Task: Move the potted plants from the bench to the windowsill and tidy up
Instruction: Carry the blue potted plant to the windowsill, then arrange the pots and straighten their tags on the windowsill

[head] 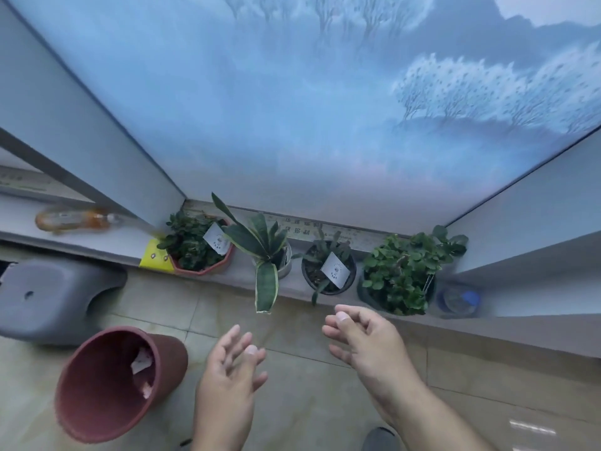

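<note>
Four potted plants stand in a row on the grey stone windowsill (240,278) beneath a frosted pane printed with a misty blue tree landscape (325,109). At the sill's left end sits a leafy green plant in an octagonal reddish-brown pot (201,247) carrying a white tag; to its right along the sill come a long-leaved snake plant in a pale round pot (268,252), one leaf drooping over the sill's front edge, then a small plant in a round black pot (328,270) with a white tag, then a bushy round-leaved plant in a dark pot (401,275). A blue-capped clear container (458,299) rests at the sill's right end. In front of the sill, both bare hands hover over the tiled floor, holding nothing: the left hand (231,369) with fingers relaxed and spread, the right hand (364,336) with fingers loosely curled. Below the sill's left end lie a grey plastic stool (52,297) and a brownish-red plastic bin (107,382) containing scraps of paper.
</note>
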`<state>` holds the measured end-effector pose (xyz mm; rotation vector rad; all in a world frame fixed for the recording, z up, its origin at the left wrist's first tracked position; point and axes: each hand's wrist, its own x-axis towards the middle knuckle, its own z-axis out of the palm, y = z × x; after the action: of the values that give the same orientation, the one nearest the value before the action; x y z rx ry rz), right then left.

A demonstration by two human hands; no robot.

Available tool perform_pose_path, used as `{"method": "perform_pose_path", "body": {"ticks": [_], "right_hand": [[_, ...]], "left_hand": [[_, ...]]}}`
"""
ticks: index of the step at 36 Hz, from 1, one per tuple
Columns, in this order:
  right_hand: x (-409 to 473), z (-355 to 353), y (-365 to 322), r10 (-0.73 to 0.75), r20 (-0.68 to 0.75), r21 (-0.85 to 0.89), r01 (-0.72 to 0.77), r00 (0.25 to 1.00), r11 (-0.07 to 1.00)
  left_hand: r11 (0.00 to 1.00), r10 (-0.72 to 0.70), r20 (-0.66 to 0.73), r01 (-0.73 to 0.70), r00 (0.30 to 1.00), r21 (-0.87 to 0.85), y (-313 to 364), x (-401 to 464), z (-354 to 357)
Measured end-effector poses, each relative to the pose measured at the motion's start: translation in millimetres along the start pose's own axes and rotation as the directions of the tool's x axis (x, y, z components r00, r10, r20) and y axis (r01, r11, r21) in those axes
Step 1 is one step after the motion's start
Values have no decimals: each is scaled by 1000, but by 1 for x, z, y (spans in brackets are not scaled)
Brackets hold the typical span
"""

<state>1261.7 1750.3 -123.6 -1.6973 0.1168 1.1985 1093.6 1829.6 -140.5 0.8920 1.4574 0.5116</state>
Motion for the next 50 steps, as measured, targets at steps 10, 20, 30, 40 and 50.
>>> {"method": "perform_pose_path", "body": {"ticks": [10, 20, 30, 40, 50], "right_hand": [[-21, 110, 29, -12, -92, 80, 19, 996, 997], [-11, 178, 58, -86, -156, 160, 111, 984, 981], [66, 212, 100, -152, -130, 109, 167, 980, 980], [159, 259, 103, -219, -61, 59, 222, 974, 973], [202, 282, 96, -303, -106, -256, 269, 947, 929]], "left_hand": [[999, -31, 6, 31, 1000, -36, 11, 44, -122], [999, 19, -13, -20, 1000, -45, 0, 77, -172], [994, 114, 40, -114, 993, -3, -32, 176, -151], [965, 259, 86, -262, 962, 28, -9, 262, -136], [962, 217, 0, -213, 976, 171, -19, 307, -134]]}}
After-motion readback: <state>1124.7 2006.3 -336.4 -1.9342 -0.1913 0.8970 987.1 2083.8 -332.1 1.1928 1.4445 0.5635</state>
